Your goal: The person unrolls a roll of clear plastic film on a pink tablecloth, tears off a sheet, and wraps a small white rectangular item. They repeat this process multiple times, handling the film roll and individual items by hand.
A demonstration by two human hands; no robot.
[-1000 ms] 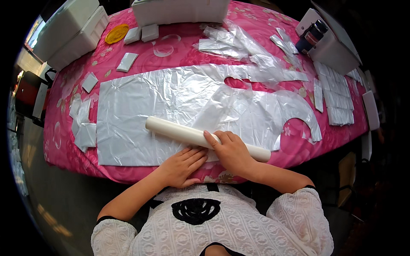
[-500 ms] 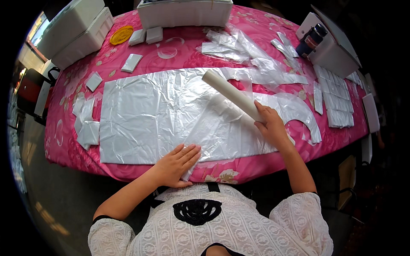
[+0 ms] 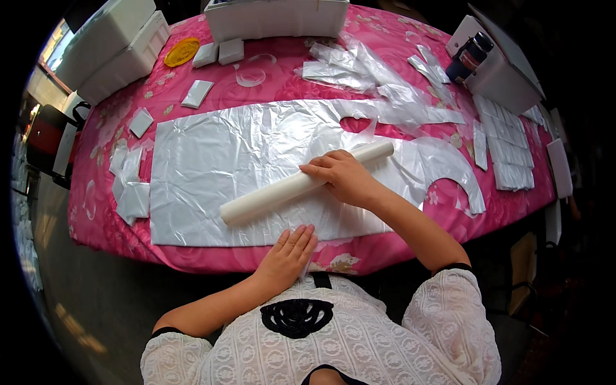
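Note:
Large clear plastic bags [image 3: 192, 173] with cut-out handles lie flat in a pile across the middle of the table. My right hand [image 3: 346, 178] is closed around the middle of a white tube [image 3: 266, 200], which slants over the pile from lower left to upper right. At the near table edge my left hand [image 3: 290, 255] lies flat with its fingers stretched out. Its fingertips touch the near edge of the plastic, and a bit of film shows beside the palm. Whatever lies under that palm is hidden.
Folded plastic packets [image 3: 197, 94] lie at the left, near a yellow disc [image 3: 181, 52]. White foam boxes [image 3: 276, 22] stand along the back. Crumpled film [image 3: 359, 64] lies beyond the pile. At right are a dark flask [image 3: 471, 58] and stacked folded bags [image 3: 505, 147].
My right hand has moved left with the tube and swung it from slanting up-left to slanting down-left. My left hand has shifted slightly to the right along the table edge.

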